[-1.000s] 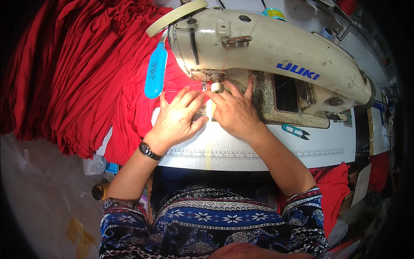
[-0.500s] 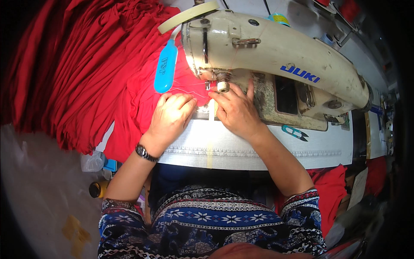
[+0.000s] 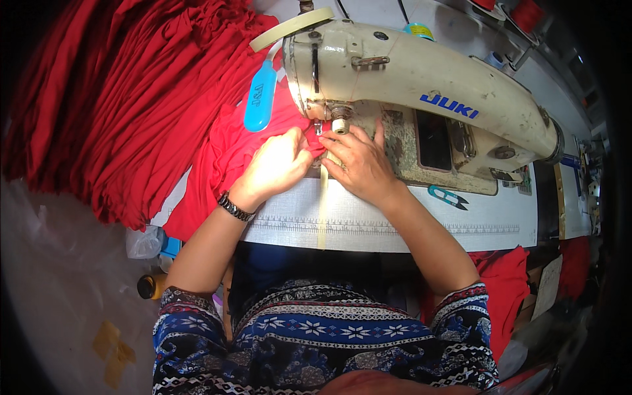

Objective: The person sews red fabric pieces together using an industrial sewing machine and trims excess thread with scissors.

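Note:
Red fabric (image 3: 230,148) lies under and left of the sewing machine (image 3: 395,62), with its narrow edge at the presser foot (image 3: 318,127). My left hand (image 3: 280,164), a dark-banded watch on its wrist, has its fingers curled and closed on the fabric just left of the foot; its fingertips are partly hidden. On the other side, my right hand (image 3: 359,161) rests with fingers spread, index tip touching the cloth edge close to the foot and thumb apart from it. The needle tip is too small to make out.
Gathered red fabric (image 3: 131,99) is heaped at the left. A blue-handled lamp (image 3: 261,97) and a roll of tape (image 3: 289,29) hang by the machine head. Teal thread snips (image 3: 447,197) lie right of my hand. A printed ruler (image 3: 296,226) runs along the table's front.
My left hand has moved right and slightly up, closer to the presser foot, and turned more closed over the fabric. The right hand stays nearly in place. The whole view has shifted slightly.

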Motion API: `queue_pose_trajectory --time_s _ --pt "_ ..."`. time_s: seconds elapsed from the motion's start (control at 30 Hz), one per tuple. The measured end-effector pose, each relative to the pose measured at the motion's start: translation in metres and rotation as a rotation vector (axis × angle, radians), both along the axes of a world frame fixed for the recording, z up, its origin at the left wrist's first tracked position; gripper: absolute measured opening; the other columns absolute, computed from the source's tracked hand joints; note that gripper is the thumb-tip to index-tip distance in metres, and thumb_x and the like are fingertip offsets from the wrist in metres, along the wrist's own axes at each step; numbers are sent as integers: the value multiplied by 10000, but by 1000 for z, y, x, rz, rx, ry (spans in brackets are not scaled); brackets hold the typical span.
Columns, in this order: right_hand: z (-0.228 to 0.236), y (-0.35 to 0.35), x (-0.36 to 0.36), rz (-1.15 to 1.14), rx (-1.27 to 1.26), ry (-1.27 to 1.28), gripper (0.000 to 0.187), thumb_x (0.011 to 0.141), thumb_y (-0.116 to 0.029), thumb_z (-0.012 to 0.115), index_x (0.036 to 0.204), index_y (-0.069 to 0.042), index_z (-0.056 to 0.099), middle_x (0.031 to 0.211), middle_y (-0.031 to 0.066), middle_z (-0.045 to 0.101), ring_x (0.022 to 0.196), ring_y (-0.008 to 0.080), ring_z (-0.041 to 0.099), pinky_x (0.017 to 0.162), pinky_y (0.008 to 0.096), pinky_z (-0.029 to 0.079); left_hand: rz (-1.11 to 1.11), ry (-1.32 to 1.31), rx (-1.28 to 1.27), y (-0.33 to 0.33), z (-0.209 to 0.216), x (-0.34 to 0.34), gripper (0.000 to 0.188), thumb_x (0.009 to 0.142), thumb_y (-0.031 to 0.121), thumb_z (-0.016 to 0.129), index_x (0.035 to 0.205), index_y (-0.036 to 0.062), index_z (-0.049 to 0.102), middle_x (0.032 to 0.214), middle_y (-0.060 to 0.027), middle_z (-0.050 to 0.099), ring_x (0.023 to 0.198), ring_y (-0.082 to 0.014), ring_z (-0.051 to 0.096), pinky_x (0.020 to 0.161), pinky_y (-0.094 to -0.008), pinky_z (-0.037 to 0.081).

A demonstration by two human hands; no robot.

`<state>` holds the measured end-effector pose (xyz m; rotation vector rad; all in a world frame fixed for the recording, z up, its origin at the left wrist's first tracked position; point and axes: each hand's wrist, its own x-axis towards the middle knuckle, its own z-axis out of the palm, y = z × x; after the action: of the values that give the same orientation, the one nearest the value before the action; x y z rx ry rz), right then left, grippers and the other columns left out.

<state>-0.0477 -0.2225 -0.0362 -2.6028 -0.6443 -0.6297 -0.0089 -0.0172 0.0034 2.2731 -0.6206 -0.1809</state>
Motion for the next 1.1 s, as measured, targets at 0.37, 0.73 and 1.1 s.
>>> queue_pose_trajectory --time_s 0.37,0.73,1.1 --pt "-1 12 22 26 42 -106 202 831 -177 763 1004 -107 686 919 52 686 952 236 646 1080 530 353 -8 -40 -237 4 -11 -8 178 903 -69 443 1018 -21 570 839 -113 605 693 -151 531 673 -302 466" --pt "-7 10 19 28 62 -197 108 818 -174 746 879 -182 658 900 -25 618 915 165 623 1141 622 259 -60 -298 -72 3 -11 -13 97 904 22 598 992 -11 626 922 -160 666 765 -289 635 725 -373 506" --pt "-2 4 17 131 119 -33 57 884 -118 664 935 -135 643 831 2 648 950 198 642 1150 681 187 -96 -619 96 -6 -16 -23 51 856 70 678 894 71 644 859 -64 591 813 -253 591 771 -394 403"
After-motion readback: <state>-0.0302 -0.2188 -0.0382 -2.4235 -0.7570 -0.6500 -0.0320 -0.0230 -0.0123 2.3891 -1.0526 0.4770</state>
